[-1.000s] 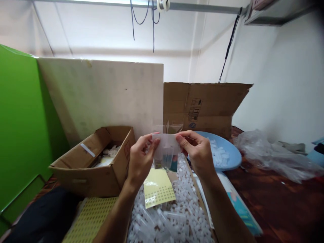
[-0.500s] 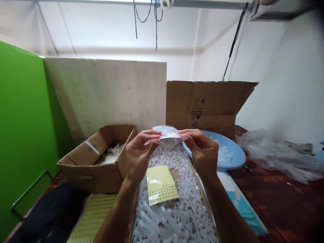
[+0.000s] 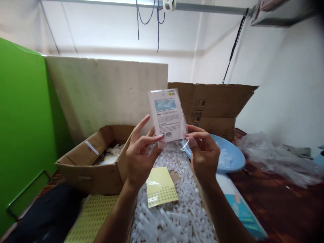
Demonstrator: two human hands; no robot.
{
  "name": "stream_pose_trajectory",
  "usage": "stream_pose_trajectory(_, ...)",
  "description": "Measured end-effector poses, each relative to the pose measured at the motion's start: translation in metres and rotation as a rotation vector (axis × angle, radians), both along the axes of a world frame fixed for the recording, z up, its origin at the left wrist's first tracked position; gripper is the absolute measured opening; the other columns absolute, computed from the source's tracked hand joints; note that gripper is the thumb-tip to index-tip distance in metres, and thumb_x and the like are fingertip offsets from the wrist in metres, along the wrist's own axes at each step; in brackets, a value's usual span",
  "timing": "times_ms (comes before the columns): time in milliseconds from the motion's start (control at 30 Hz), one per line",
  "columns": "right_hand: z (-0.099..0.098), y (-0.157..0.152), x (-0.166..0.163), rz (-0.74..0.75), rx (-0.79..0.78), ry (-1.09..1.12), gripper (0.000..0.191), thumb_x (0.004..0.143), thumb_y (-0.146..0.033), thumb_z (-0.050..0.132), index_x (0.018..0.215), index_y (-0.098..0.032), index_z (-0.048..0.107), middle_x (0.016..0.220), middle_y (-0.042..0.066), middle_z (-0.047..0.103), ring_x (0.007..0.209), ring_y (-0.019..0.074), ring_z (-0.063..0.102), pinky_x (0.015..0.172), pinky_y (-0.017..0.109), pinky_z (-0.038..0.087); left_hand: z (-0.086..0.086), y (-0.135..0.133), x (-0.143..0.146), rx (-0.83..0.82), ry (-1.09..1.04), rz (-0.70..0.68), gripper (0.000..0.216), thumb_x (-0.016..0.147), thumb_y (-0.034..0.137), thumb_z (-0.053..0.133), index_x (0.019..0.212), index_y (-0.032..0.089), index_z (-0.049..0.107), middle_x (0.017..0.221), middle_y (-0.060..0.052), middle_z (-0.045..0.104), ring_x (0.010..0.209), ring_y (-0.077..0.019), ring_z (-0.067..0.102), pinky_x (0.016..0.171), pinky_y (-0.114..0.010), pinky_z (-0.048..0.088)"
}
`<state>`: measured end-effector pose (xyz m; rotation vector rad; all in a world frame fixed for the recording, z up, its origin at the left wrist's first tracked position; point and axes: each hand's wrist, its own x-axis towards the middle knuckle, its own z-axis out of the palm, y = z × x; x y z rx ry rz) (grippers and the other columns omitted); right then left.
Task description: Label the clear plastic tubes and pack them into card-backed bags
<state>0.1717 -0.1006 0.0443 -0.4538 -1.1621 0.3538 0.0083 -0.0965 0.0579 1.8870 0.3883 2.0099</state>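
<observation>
A clear plastic packet (image 3: 169, 114) with a printed white card inside stands tilted up in front of me, its text, two blue pictures and barcode facing me. My left hand (image 3: 141, 153) pinches its lower left corner, index finger raised clear of it. At the lower right edge, my right hand (image 3: 205, 152) grips the loose clear film of the packet between thumb and fingers. Beneath both hands, a yellow sticker sheet (image 3: 161, 180) with rows of small dots lies on a heap of small translucent plastic pieces (image 3: 174, 222).
At the left sits an open cardboard box (image 3: 86, 175) with packets inside. More yellow sheets (image 3: 92, 216) and a dark cloth (image 3: 48, 212) lie below it. A blue basin (image 3: 238, 158) with white pieces, a blue-and-white pack (image 3: 240, 206) and crumpled plastic (image 3: 275, 155) are on the right.
The packet has swung from nearly flat to upright, so its printed face now shows. My left index finger has lifted off. Both hands remain at its lower edge.
</observation>
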Motion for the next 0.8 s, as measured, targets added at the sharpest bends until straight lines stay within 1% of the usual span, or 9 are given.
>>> stream_pose_trajectory(33, -0.001, 0.001, 0.000, 0.027, 0.002, 0.000, 0.004, 0.090, -0.019, 0.069, 0.090, -0.023, 0.070, 0.117, 0.005, 0.072, 0.106, 0.0206, 0.070, 0.085, 0.036, 0.059, -0.001, 0.000, 0.000, -0.029, -0.007, 0.015, 0.017, 0.084, 0.014, 0.077, 0.098, 0.024, 0.077, 0.158, -0.003, 0.046, 0.135, -0.0314, 0.057, 0.110, -0.053, 0.054)
stream_pose_trajectory(100, -0.003, 0.002, 0.000, 0.070, -0.003, -0.004, 0.004, 0.091, -0.019, 0.068, 0.092, -0.023, 0.069, 0.118, 0.005, 0.072, 0.106, 0.0201, 0.070, 0.084, 0.034, 0.059, -0.004, 0.001, 0.000, -0.134, -0.041, 0.020, 0.017, 0.083, 0.018, 0.080, 0.099, 0.024, 0.079, 0.147, -0.006, 0.058, 0.120, -0.0277, 0.069, 0.100, -0.046, 0.062)
stream_pose_trajectory(167, -0.005, 0.003, 0.000, 0.103, -0.024, -0.011, 0.004, 0.091, -0.020, 0.068, 0.093, -0.024, 0.068, 0.118, 0.005, 0.072, 0.107, 0.0202, 0.070, 0.084, 0.034, 0.059, -0.010, 0.003, 0.001, -0.276, -0.105, -0.014, 0.021, 0.081, 0.021, 0.083, 0.101, 0.024, 0.080, 0.120, -0.007, 0.075, 0.099, -0.0224, 0.076, 0.088, -0.038, 0.067)
stream_pose_trajectory(233, -0.006, 0.003, 0.000, 0.130, -0.041, -0.017, 0.003, 0.092, -0.021, 0.067, 0.093, -0.024, 0.066, 0.119, 0.005, 0.072, 0.106, 0.0205, 0.070, 0.086, 0.035, 0.058, -0.015, 0.006, 0.002, -0.388, -0.190, -0.071, 0.023, 0.079, 0.023, 0.085, 0.101, 0.024, 0.081, 0.095, -0.005, 0.080, 0.082, -0.0180, 0.078, 0.080, -0.032, 0.068)
stream_pose_trajectory(267, -0.007, 0.003, 0.000, 0.139, -0.045, -0.018, 0.003, 0.092, -0.021, 0.067, 0.092, -0.024, 0.066, 0.118, 0.005, 0.072, 0.106, 0.0207, 0.070, 0.087, 0.036, 0.058, -0.016, 0.008, 0.003, -0.421, -0.229, -0.096, 0.023, 0.078, 0.024, 0.086, 0.100, 0.024, 0.082, 0.090, -0.004, 0.081, 0.078, -0.0169, 0.077, 0.078, -0.030, 0.068)
stream_pose_trajectory(333, -0.007, 0.003, -0.001, 0.142, -0.051, -0.012, 0.003, 0.092, -0.023, 0.067, 0.090, -0.024, 0.065, 0.116, 0.005, 0.072, 0.105, 0.0212, 0.071, 0.086, 0.037, 0.058, -0.017, 0.008, 0.006, -0.446, -0.292, -0.125, 0.020, 0.077, 0.026, 0.087, 0.097, 0.024, 0.083, 0.094, -0.005, 0.081, 0.078, -0.0166, 0.077, 0.077, -0.029, 0.068)
stream_pose_trajectory(467, -0.010, 0.006, -0.003, 0.130, -0.058, 0.032, 0.009, 0.089, -0.025, 0.069, 0.083, -0.022, 0.063, 0.109, 0.006, 0.073, 0.097, 0.0218, 0.072, 0.077, 0.035, 0.058, -0.012, 0.003, 0.012, -0.465, -0.370, -0.126, 0.016, 0.073, 0.025, 0.089, 0.087, 0.023, 0.083, 0.110, -0.007, 0.079, 0.094, -0.0199, 0.077, 0.088, -0.034, 0.066)
stream_pose_trajectory(633, -0.013, 0.010, -0.001, 0.129, -0.059, 0.066, 0.012, 0.088, -0.024, 0.071, 0.079, -0.022, 0.062, 0.103, 0.004, 0.073, 0.087, 0.0187, 0.071, 0.073, 0.033, 0.058, -0.009, -0.006, 0.018, -0.516, -0.475, -0.141, 0.013, 0.070, 0.022, 0.091, 0.078, 0.020, 0.081, 0.101, -0.005, 0.080, 0.089, -0.0168, 0.077, 0.085, -0.030, 0.065)
stream_pose_trajectory(800, -0.014, 0.010, 0.004, 0.156, -0.058, 0.017, 0.006, 0.088, -0.021, 0.073, 0.084, -0.024, 0.069, 0.102, 0.003, 0.075, 0.089, 0.0183, 0.073, 0.077, 0.033, 0.059, -0.006, -0.011, 0.021, -0.528, -0.548, -0.169, 0.013, 0.070, 0.020, 0.090, 0.076, 0.017, 0.079, 0.102, -0.005, 0.079, 0.089, -0.0155, 0.076, 0.086, -0.028, 0.064)
